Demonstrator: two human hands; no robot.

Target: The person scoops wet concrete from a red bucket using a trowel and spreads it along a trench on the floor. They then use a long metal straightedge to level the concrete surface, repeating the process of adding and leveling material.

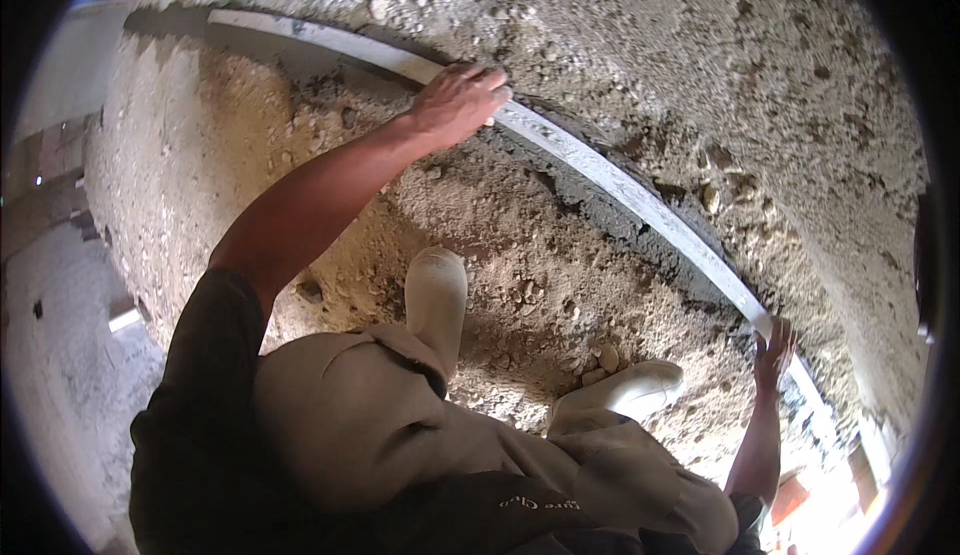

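A long pale straightedge bar point(640, 198) runs from the far left to the near right, along the foot of a rough wall; its curve comes from the lens. My left hand point(458, 103) is closed over the bar left of its middle, fingers curled across the top. Farther along, close to the right end, my right hand point(774, 350) grips the same bar, its fingers partly hidden by the angle. A strip of dark grey wet mortar point(625, 223) shows along the bar's near edge. The bar's underside is hidden.
Rough plastered wall point(750, 65) rises beyond the bar, with loose rubble at its base. Sandy, stony ground point(500, 215) lies on the near side. My light boots point(437, 295) stand there, beside a few stones point(608, 358). Something orange point(790, 495) sits in the bright lower right.
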